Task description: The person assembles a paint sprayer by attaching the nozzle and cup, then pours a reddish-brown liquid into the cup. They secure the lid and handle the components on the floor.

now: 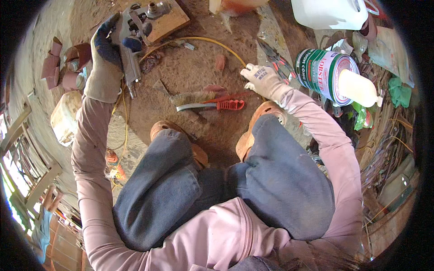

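Observation:
My left hand (107, 63), in a dirty knit glove with dark blue fingers, wraps around a grey metal air tool that looks like a spray gun (130, 63). Its upper end lies by a wooden block (169, 20), and a fitting sticks out toward me. A thin yellow hose (205, 39) arcs over the ground from near this tool to my right hand (262, 80). That hand wears a pale glove, and its fingers are closed around the hose's far end. Between my hands lies a brush-like tool with a red handle (230, 105).
Pliers with red and black handles (276, 58) lie beyond my right hand. Right of them are a green and white tin (318, 74) and a cream bottle (357, 86). A white jug (332, 13) stands at the back. Sandpaper pieces (53, 63) and a dirty plastic container (66, 115) are at left.

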The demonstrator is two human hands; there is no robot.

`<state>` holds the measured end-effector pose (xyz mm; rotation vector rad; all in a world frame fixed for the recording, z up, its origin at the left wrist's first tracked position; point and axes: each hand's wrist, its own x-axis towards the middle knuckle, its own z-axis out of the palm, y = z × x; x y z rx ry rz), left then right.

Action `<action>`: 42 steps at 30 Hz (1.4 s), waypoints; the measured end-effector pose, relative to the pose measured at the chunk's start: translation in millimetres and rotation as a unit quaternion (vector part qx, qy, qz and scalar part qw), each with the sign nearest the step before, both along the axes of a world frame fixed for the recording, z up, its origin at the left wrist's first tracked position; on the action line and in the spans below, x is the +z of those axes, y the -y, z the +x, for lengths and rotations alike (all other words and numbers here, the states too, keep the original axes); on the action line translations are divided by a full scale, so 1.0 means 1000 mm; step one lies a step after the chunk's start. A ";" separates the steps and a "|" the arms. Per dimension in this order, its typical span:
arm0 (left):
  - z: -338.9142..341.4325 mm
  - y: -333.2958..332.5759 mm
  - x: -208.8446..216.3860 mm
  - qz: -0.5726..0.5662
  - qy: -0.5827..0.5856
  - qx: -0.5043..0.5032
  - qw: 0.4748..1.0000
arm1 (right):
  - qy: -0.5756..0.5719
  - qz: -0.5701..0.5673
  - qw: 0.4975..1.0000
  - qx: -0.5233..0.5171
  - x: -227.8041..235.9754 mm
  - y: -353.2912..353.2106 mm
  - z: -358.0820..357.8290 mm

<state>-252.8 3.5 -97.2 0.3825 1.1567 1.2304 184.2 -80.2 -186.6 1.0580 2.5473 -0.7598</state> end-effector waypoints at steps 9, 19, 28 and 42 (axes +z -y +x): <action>0.016 0.009 0.010 -0.019 0.152 -0.124 0.980 | -0.001 0.046 0.998 -0.051 -0.007 0.008 -0.001; 0.060 0.015 0.040 -0.064 0.230 -0.118 0.964 | -0.241 -0.018 0.941 -0.235 0.024 0.029 -0.003; 0.094 0.008 0.062 0.002 0.376 -0.203 0.904 | -0.438 -0.260 0.732 -0.453 0.130 -0.036 -0.025; 0.127 0.001 0.103 0.009 0.272 -0.200 0.941 | -0.545 -0.075 0.770 -0.324 0.256 -0.052 -0.060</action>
